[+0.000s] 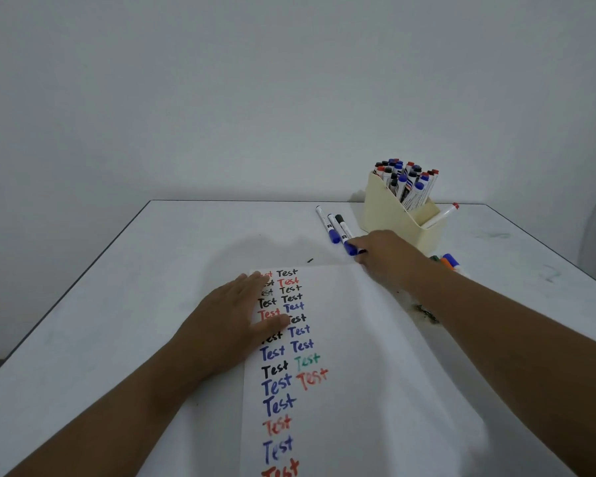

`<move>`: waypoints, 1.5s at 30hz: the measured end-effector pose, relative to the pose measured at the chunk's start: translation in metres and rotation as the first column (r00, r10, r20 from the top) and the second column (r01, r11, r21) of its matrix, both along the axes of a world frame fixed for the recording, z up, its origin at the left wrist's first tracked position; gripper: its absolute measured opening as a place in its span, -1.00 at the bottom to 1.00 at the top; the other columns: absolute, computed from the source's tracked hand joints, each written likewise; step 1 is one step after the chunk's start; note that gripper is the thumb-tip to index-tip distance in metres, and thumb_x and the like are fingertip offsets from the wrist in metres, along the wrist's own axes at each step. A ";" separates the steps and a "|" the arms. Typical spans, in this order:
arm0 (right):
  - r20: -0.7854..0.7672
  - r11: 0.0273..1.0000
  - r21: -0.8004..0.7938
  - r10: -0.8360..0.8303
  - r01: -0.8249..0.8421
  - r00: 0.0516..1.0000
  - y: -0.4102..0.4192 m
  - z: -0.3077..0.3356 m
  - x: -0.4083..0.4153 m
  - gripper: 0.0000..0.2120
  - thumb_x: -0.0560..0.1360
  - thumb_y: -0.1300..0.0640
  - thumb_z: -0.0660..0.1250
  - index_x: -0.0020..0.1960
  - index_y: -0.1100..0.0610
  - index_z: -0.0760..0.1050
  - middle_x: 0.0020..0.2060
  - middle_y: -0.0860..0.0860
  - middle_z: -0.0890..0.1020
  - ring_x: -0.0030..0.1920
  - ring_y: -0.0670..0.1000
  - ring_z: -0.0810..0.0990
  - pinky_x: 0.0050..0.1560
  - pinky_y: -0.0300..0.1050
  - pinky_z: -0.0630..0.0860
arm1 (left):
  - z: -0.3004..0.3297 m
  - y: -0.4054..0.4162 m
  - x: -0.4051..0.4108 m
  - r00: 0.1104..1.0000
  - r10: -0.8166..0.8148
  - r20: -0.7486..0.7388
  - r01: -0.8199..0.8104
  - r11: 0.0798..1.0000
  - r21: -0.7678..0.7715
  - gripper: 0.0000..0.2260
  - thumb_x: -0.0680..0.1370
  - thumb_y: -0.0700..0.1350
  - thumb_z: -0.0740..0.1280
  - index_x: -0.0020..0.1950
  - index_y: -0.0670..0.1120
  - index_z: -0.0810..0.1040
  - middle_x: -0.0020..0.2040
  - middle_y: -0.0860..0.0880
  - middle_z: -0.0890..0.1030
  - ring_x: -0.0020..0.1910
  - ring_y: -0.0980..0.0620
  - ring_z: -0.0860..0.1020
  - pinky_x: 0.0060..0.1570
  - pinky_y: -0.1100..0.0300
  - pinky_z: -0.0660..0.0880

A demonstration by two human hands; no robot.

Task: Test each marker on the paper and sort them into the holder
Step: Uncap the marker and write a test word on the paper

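A white paper [358, 356] lies on the table, covered with two columns of the word "Test" in black, red, blue and green. My left hand [234, 318] rests flat on the paper's upper left part, fingers straight. My right hand [382, 251] reaches past the paper's top right corner and its fingers close round a blue-capped marker [350, 248]. Two more markers [327, 225] lie side by side just beyond it. A cream holder [389, 215] at the back right is packed with several red, blue and black markers. One red-capped marker [441, 215] leans in its lower front compartment.
More markers with green, orange and blue caps [446, 261] lie right of my right forearm. A dark ink smudge [425, 313] marks the table by the paper's right edge. A small black speck [310, 260] lies above the paper. The wall stands close behind the table.
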State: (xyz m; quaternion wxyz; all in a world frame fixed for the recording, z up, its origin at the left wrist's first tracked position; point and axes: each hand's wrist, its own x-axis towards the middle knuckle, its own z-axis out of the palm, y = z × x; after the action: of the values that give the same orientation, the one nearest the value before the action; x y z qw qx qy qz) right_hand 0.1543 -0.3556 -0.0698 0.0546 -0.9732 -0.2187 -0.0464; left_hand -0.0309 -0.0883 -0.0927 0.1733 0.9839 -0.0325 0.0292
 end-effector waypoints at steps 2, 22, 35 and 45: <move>0.053 1.000 -0.010 -0.021 0.022 0.998 0.001 -0.005 -0.001 -0.83 0.64 0.14 0.24 0.11 0.14 0.59 -0.17 -0.02 0.51 -0.06 0.05 0.54 -0.14 -0.14 0.34 | 0.000 0.000 0.000 1.000 0.000 0.002 0.000 1.000 -0.003 -0.17 0.45 0.54 0.05 0.59 0.13 0.03 0.60 0.12 0.13 0.56 0.09 0.12 0.52 0.03 0.13; 0.422 0.582 0.691 0.156 -0.428 0.893 0.044 0.055 -0.135 -0.81 0.55 0.29 0.35 0.09 0.14 0.68 -0.10 -0.10 0.69 -0.14 -0.12 0.65 -0.09 -0.31 0.57 | 0.011 -0.005 -0.019 0.940 0.015 0.342 0.103 0.940 -0.324 -0.36 0.57 0.27 0.21 0.58 0.22 0.02 0.48 0.38 0.10 0.43 0.47 0.04 0.37 0.39 0.08; -0.305 0.286 0.937 0.396 0.200 0.866 0.079 0.042 -0.168 -0.81 0.56 0.19 0.41 0.15 0.02 0.66 -0.07 0.00 0.73 0.06 0.05 0.70 0.29 0.05 0.56 | 0.015 0.000 -0.022 0.911 0.017 0.412 0.084 0.970 -0.227 -0.76 0.64 0.17 0.10 0.17 0.13 0.47 -0.15 0.13 0.59 -0.17 0.14 0.55 -0.18 0.14 0.50; -0.228 0.239 0.960 0.356 0.147 0.906 0.082 0.049 -0.177 -0.92 0.66 0.17 0.24 0.07 0.14 0.50 -0.05 0.03 0.73 -0.08 0.07 0.71 -0.05 -0.02 0.67 | 0.017 -0.002 -0.029 0.943 -0.002 0.333 0.160 0.880 -0.448 -0.68 0.57 0.30 0.15 0.28 0.27 0.38 -0.16 0.12 0.66 -0.16 0.18 0.65 -0.24 0.26 0.55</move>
State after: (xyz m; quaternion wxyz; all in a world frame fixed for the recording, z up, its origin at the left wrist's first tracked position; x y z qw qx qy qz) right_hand -0.0232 -0.2739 -0.0204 0.6861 -0.7006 -0.1932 0.0340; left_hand -0.0594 -0.0901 -0.0755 0.3991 0.8922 -0.0940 0.1894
